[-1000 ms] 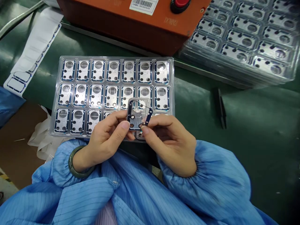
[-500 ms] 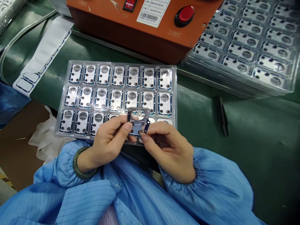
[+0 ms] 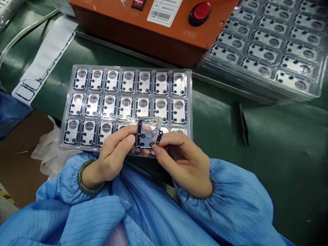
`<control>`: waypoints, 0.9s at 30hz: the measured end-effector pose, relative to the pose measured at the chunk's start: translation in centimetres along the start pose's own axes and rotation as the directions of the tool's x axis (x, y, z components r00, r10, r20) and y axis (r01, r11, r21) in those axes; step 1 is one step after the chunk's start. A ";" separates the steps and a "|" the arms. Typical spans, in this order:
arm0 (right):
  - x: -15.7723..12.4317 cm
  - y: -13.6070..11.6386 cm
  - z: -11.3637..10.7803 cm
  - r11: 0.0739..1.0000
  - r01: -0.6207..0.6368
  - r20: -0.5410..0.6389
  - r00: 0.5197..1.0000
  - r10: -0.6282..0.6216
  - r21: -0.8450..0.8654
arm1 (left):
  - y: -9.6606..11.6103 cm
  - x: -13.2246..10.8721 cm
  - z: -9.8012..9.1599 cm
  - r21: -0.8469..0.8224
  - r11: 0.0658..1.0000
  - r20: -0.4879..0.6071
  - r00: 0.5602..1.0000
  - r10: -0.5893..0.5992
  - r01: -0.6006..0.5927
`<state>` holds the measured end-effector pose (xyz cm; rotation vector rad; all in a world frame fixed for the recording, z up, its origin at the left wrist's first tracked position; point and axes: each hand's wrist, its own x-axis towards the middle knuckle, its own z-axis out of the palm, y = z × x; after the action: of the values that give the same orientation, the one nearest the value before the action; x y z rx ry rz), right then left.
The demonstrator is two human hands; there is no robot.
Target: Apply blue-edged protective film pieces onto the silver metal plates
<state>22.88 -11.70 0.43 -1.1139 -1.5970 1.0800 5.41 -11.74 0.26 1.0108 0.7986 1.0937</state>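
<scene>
the left hand (image 3: 114, 153) and the right hand (image 3: 183, 164) both hold one thin metal plate (image 3: 150, 134) with a dark blue border, and it sits just above the bottom row of a clear plastic tray (image 3: 133, 67). both hands are narrow — each one pinches the plate at its lower edge, with the fingers partly behind it. the plate seems light and a little flexible, and its smooth face may be slippery, so i think it is best to take it by the outer edges and not press the round window or small holes. the same plates lie in three rows in the tray. to the right, black tweezers (image 3: 243, 124) lie on the green mat (image 3: 276, 143) — well apart from the hands. further up stand an orange box (image 3: 143, 30) with a red button (image 3: 200, 13) and a stack of trays (image 3: 261, 51).
</scene>
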 end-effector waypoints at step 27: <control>0.2 -0.2 0.0 0.992 0.075 0.110 0.992 -0.065 -0.098 | 0.3 0.6 0.3 0.523 0.834 -0.110 0.957 0.270 -0.175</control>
<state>22.83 -11.51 0.68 -1.0736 -1.7799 1.0363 5.75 -11.23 0.62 1.4964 1.1796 1.2147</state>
